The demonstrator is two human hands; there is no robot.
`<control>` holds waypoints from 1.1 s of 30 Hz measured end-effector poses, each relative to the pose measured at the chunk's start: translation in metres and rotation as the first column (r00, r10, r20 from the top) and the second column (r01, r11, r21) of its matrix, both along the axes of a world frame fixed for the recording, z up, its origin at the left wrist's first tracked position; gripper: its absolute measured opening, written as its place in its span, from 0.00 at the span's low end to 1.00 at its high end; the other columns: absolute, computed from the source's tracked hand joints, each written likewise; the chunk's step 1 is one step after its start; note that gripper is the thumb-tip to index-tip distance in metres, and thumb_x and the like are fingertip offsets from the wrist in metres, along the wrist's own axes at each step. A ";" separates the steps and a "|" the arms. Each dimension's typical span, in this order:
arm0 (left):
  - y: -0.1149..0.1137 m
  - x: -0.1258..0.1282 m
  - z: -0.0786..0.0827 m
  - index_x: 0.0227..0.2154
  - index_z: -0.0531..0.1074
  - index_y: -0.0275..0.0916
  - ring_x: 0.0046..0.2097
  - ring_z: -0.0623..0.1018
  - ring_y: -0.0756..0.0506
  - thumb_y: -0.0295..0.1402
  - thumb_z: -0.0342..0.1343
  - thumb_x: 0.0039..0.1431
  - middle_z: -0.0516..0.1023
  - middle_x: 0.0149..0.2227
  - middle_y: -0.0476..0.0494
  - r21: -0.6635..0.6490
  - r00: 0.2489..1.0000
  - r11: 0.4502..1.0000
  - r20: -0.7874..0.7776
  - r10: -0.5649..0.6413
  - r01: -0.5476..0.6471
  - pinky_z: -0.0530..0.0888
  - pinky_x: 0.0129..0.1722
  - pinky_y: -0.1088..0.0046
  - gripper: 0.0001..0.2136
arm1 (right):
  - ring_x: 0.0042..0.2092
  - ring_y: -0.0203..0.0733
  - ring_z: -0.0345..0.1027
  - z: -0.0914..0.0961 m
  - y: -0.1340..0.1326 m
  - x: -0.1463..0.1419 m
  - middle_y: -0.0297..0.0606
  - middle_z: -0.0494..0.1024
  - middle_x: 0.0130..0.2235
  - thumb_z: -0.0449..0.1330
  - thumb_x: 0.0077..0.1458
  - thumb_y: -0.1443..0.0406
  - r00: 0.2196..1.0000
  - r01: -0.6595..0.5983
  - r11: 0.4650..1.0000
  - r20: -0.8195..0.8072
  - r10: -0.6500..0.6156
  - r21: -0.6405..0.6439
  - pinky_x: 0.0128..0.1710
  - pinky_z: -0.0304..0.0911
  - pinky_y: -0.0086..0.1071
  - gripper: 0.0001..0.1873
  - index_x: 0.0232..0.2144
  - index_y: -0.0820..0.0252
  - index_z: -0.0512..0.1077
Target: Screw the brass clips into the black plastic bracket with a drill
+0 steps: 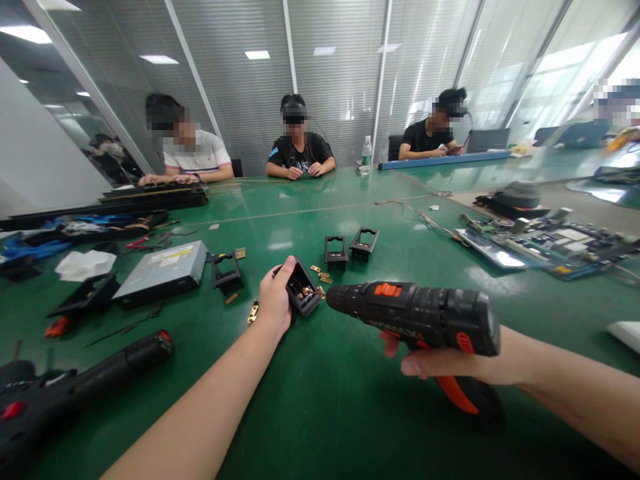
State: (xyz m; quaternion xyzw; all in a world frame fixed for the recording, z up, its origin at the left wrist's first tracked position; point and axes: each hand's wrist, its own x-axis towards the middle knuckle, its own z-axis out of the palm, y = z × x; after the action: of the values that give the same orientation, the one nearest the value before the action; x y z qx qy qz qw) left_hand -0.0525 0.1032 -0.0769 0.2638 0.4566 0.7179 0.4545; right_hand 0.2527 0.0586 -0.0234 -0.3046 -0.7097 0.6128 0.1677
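My left hand [277, 293] grips a small black plastic housing [306, 303] tilted above the green table, its thumb over the top edge. Brass-coloured parts show inside the housing. In my right hand [435, 360] is a black and orange cordless drill [415, 313], held by its handle. The drill's nose points left, with its tip at the housing's right side; whether the bit touches a screw cannot be made out. Small brass plates [323, 273] lie just behind the housing. Two black frames [336, 251] stand beyond them, and another black frame [226, 272] lies left of my hand.
At left are a grey disc drive [163, 270], a black tool with a red button [90, 387] and tangled cables [45, 243]. Circuit boards [565, 243] lie at right. A water bottle [367, 157] stands at the far side, where several people sit.
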 end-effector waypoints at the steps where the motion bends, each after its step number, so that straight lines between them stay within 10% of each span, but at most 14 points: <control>1: 0.000 0.000 0.000 0.34 0.75 0.36 0.30 0.80 0.42 0.48 0.76 0.44 0.79 0.29 0.44 0.000 1.000 1.000 0.001 0.005 -0.005 0.78 0.34 0.64 0.23 | 0.38 0.43 0.78 0.001 0.000 0.000 0.43 0.82 0.40 0.73 0.50 0.53 1.000 -0.017 0.999 0.004 0.017 0.041 0.36 0.76 0.33 0.23 0.43 0.60 0.78; 14: -0.001 0.001 0.002 0.34 0.77 0.36 0.34 0.81 0.41 0.50 0.76 0.42 0.80 0.31 0.42 0.000 0.999 1.000 -0.025 0.024 -0.024 0.79 0.37 0.61 0.25 | 0.35 0.43 0.75 0.022 -0.013 -0.005 0.34 0.79 0.34 0.72 0.51 0.56 0.996 0.066 0.991 0.047 -0.072 0.117 0.34 0.75 0.34 0.31 0.56 0.53 0.74; 33: -0.001 0.001 -0.001 0.34 0.76 0.36 0.32 0.81 0.42 0.51 0.75 0.44 0.80 0.30 0.43 0.010 1.000 1.000 -0.015 0.003 -0.003 0.80 0.36 0.62 0.24 | 0.31 0.38 0.73 0.008 -0.003 -0.001 0.37 0.78 0.33 0.72 0.53 0.58 1.000 -0.027 0.999 -0.002 0.027 0.035 0.31 0.74 0.30 0.16 0.39 0.61 0.76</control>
State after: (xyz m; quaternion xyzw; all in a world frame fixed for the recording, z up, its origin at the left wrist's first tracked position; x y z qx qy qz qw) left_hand -0.0519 0.1026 -0.0776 0.2705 0.4569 0.7189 0.4486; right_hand 0.2519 0.0557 -0.0156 -0.2912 -0.7241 0.6029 0.1655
